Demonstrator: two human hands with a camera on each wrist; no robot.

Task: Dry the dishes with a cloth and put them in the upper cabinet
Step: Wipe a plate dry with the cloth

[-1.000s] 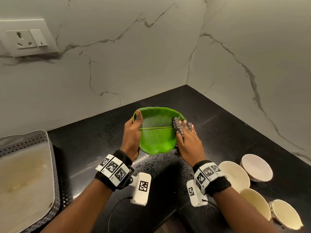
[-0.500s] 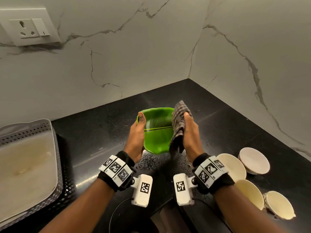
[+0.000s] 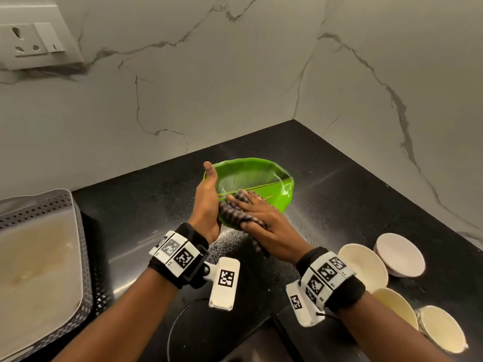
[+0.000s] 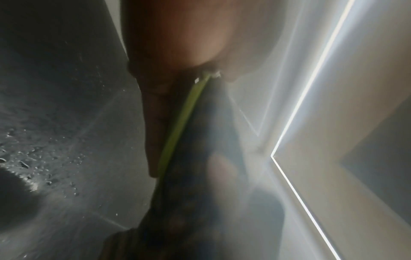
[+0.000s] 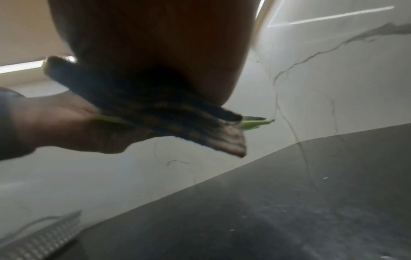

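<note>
Plate (image 3: 251, 176), green, gripped by left hand (image 3: 207, 205); right hand (image 3: 269, 226) fingers flat, pressing cloth (image 3: 235, 212) inside.

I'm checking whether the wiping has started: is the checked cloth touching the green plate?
Touching. The head view shows the right hand pressing the checked cloth flat on the green plate; the right wrist view shows no gap.

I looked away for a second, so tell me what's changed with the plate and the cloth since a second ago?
The right hand has swept the checked cloth from the green plate's right edge across its face to the lower left, next to the left hand, pressing it flat with straight fingers. Half a second ago the cloth was lifted at the right rim. The left hand still grips the plate's left edge; the four bowls stay on the counter.
</note>
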